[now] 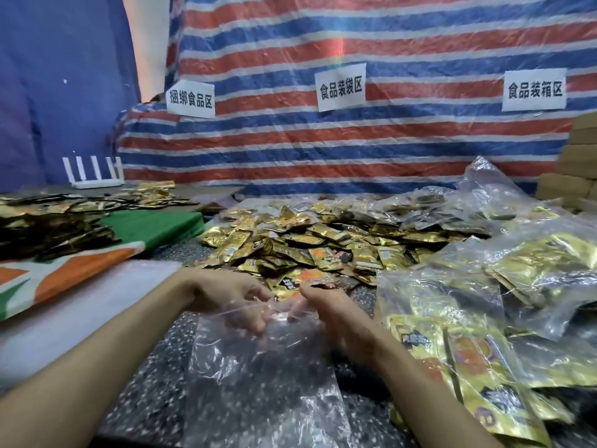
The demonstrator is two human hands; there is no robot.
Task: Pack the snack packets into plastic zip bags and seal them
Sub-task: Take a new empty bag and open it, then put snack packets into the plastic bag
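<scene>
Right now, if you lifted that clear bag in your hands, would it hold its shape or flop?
Probably floppy: the clear zip bag lies wrinkled and creased below where the left hand and right hand pinch its mouth. Likely very light, since it looks empty and see-through. Possibly slippery, given its glossy glints.

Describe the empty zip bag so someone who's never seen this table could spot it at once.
Below the striped tarp, a speckled table holds a pile of gold packets. Just in front of that pile, between the left hand and right hand, lies the zip bag. Unlike the filled bags to its right, it is clear and empty, and both hands hold its mouth.
</scene>
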